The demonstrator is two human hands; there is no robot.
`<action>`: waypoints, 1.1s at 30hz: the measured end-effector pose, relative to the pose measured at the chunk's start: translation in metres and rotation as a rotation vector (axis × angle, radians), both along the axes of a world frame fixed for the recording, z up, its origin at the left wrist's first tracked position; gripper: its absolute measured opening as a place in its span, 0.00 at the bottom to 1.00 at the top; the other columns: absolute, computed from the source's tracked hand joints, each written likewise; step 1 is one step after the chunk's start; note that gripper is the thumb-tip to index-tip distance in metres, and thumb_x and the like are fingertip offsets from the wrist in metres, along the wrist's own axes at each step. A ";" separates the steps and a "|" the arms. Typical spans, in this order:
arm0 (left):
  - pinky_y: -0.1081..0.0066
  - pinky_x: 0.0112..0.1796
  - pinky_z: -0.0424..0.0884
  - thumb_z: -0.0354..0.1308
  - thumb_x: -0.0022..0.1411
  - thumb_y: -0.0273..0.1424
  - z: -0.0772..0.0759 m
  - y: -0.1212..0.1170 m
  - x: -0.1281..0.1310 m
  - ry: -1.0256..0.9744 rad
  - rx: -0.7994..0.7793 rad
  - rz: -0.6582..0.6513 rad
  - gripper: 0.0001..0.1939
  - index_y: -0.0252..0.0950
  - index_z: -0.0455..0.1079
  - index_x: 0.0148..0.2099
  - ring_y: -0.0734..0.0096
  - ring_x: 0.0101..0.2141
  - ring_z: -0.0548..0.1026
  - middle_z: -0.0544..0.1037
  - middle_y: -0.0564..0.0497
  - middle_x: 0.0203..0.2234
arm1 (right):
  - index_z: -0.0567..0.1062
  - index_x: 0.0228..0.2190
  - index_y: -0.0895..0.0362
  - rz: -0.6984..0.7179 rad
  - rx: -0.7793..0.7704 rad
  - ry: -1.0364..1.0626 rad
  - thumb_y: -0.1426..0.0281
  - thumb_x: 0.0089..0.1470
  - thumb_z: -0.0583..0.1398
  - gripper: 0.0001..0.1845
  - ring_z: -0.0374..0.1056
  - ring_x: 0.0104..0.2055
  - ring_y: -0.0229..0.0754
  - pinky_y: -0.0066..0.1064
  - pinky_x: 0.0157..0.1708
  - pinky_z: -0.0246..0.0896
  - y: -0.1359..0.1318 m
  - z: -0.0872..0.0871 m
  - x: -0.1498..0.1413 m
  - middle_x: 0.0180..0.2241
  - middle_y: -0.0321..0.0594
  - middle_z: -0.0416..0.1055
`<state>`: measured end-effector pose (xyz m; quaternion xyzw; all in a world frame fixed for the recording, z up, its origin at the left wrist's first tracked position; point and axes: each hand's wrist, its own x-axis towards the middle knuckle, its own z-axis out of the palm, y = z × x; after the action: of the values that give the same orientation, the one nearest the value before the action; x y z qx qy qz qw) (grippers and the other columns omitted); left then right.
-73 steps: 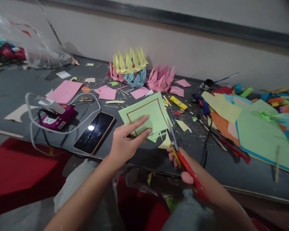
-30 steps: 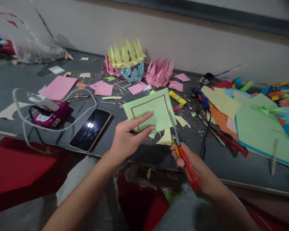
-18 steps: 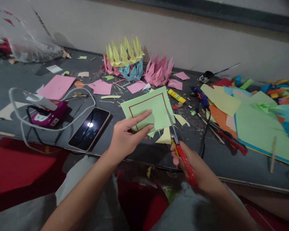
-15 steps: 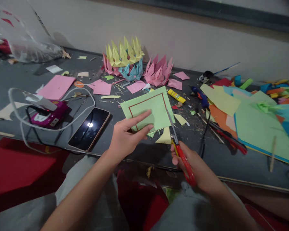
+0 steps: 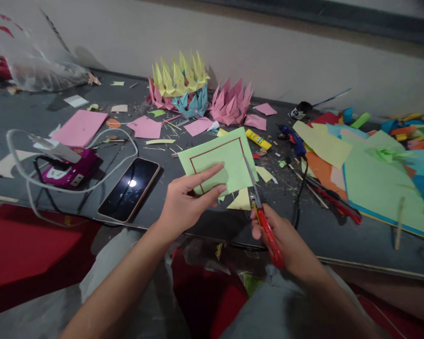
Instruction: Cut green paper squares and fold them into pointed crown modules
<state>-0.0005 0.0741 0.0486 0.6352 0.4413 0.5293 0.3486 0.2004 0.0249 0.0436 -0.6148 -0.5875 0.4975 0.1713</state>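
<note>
Green paper [image 5: 229, 162] with a dark red line drawn along its borders is pinched in my left hand [image 5: 189, 200], thumb and forefinger lying across its face. My right hand [image 5: 277, 235] grips a pair of scissors [image 5: 268, 235] by the red handle. The scissor blades lie at the paper's right side, close along the drawn line, one blade over the front of the sheet. Beneath the paper, a yellow scrap [image 5: 240, 200] rests on the table. A yellow glue stick [image 5: 257, 139] lies just behind the sheet.
Folded paper crowns [image 5: 178, 80] stand by the wall. A phone [image 5: 130, 189] and a purple power adapter [image 5: 70, 167] with looping cables lie left. Coloured sheets [image 5: 385, 188], a blue glue gun [image 5: 292, 140] and red-handled pliers [image 5: 342, 205] are at right. Pink papers [image 5: 80, 128] and scraps litter the table [image 5: 183, 221].
The scissors have shifted very slightly against the paper's right side. Both hands keep their grip, and the view has moved a little to the right.
</note>
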 end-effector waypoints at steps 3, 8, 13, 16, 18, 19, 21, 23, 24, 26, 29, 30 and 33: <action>0.82 0.17 0.73 0.64 0.51 0.29 0.001 0.000 -0.001 -0.010 -0.015 -0.008 0.19 0.42 0.73 0.47 0.79 0.16 0.74 0.78 0.52 0.40 | 0.60 0.32 0.52 -0.032 -0.010 0.004 0.69 0.51 0.50 0.03 0.59 0.16 0.33 0.25 0.18 0.51 -0.001 -0.002 0.001 0.22 0.30 0.69; 0.81 0.16 0.74 0.64 0.50 0.29 0.002 0.000 -0.001 -0.019 -0.036 -0.028 0.19 0.43 0.73 0.46 0.79 0.16 0.74 0.78 0.52 0.40 | 0.60 0.32 0.52 -0.037 0.034 -0.005 0.66 0.52 0.51 0.04 0.59 0.16 0.33 0.25 0.17 0.50 0.000 -0.005 0.002 0.22 0.31 0.69; 0.81 0.17 0.74 0.65 0.50 0.27 0.001 0.001 -0.002 -0.051 -0.028 -0.036 0.19 0.44 0.73 0.46 0.80 0.15 0.73 0.79 0.54 0.37 | 0.59 0.30 0.52 -0.041 0.033 -0.002 0.68 0.49 0.52 0.04 0.58 0.16 0.33 0.25 0.16 0.49 0.000 -0.002 -0.002 0.21 0.31 0.69; 0.81 0.16 0.74 0.65 0.49 0.27 0.002 0.000 -0.002 -0.054 -0.031 -0.033 0.19 0.44 0.73 0.46 0.79 0.15 0.73 0.79 0.54 0.37 | 0.60 0.31 0.52 -0.058 0.023 0.045 0.67 0.51 0.51 0.04 0.57 0.15 0.32 0.25 0.16 0.49 -0.001 -0.006 -0.002 0.21 0.30 0.69; 0.81 0.16 0.74 0.65 0.49 0.27 0.003 0.000 -0.001 -0.048 -0.036 -0.046 0.19 0.43 0.74 0.45 0.79 0.14 0.73 0.79 0.53 0.36 | 0.59 0.31 0.52 -0.075 0.032 0.081 0.66 0.52 0.50 0.04 0.56 0.14 0.32 0.25 0.15 0.48 -0.001 -0.010 -0.002 0.21 0.30 0.69; 0.80 0.15 0.73 0.65 0.49 0.27 0.004 -0.001 -0.001 -0.046 -0.041 -0.056 0.18 0.43 0.74 0.45 0.79 0.14 0.73 0.80 0.53 0.36 | 0.59 0.31 0.52 -0.078 0.037 0.095 0.66 0.53 0.50 0.04 0.56 0.14 0.31 0.25 0.15 0.48 -0.001 -0.011 -0.001 0.21 0.30 0.69; 0.80 0.15 0.73 0.65 0.49 0.27 0.005 -0.001 0.000 -0.050 -0.051 -0.066 0.18 0.43 0.74 0.44 0.79 0.14 0.73 0.79 0.53 0.36 | 0.59 0.31 0.52 -0.085 0.040 0.098 0.67 0.53 0.50 0.03 0.55 0.14 0.31 0.25 0.14 0.48 -0.001 -0.012 -0.001 0.21 0.30 0.68; 0.80 0.15 0.73 0.65 0.49 0.27 0.005 -0.001 0.000 -0.059 -0.065 -0.066 0.18 0.43 0.74 0.44 0.79 0.14 0.73 0.79 0.52 0.37 | 0.60 0.31 0.52 -0.093 0.032 0.089 0.69 0.53 0.50 0.01 0.55 0.14 0.31 0.25 0.14 0.48 -0.001 -0.012 -0.002 0.21 0.30 0.68; 0.80 0.15 0.74 0.65 0.49 0.27 0.005 -0.001 -0.001 -0.064 -0.071 -0.066 0.18 0.43 0.74 0.44 0.79 0.14 0.73 0.79 0.52 0.37 | 0.60 0.31 0.52 -0.098 0.023 0.093 0.70 0.53 0.49 0.01 0.55 0.14 0.31 0.25 0.14 0.48 -0.001 -0.011 -0.003 0.21 0.30 0.68; 0.80 0.16 0.74 0.65 0.48 0.27 0.004 -0.001 -0.001 -0.077 -0.078 -0.072 0.19 0.43 0.74 0.45 0.79 0.14 0.73 0.80 0.53 0.34 | 0.60 0.30 0.52 -0.121 -0.008 0.114 0.70 0.53 0.48 0.02 0.55 0.14 0.31 0.25 0.14 0.49 -0.001 -0.012 -0.004 0.20 0.30 0.67; 0.81 0.16 0.74 0.65 0.48 0.28 0.002 -0.002 -0.002 -0.101 -0.095 -0.087 0.19 0.43 0.73 0.45 0.80 0.14 0.72 0.80 0.52 0.34 | 0.60 0.29 0.52 -0.156 -0.032 0.152 0.67 0.54 0.48 0.04 0.54 0.14 0.32 0.25 0.13 0.48 -0.002 -0.015 -0.004 0.19 0.30 0.66; 0.81 0.16 0.74 0.65 0.49 0.28 0.002 -0.002 -0.002 -0.101 -0.103 -0.099 0.19 0.43 0.73 0.46 0.81 0.15 0.72 0.80 0.52 0.36 | 0.60 0.29 0.52 -0.165 -0.027 0.163 0.65 0.54 0.49 0.04 0.55 0.14 0.32 0.25 0.13 0.48 -0.002 -0.017 -0.004 0.19 0.31 0.66; 0.81 0.17 0.74 0.64 0.50 0.29 0.001 -0.003 0.000 -0.082 -0.121 -0.137 0.19 0.42 0.73 0.46 0.81 0.15 0.72 0.79 0.51 0.38 | 0.61 0.31 0.52 -0.168 0.006 0.168 0.64 0.53 0.49 0.05 0.57 0.15 0.32 0.25 0.14 0.49 -0.001 -0.019 -0.004 0.21 0.31 0.67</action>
<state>-0.0005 0.0710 0.0495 0.6195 0.4132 0.5022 0.4397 0.1966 0.0238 0.0245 -0.6174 -0.5190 0.5294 0.2631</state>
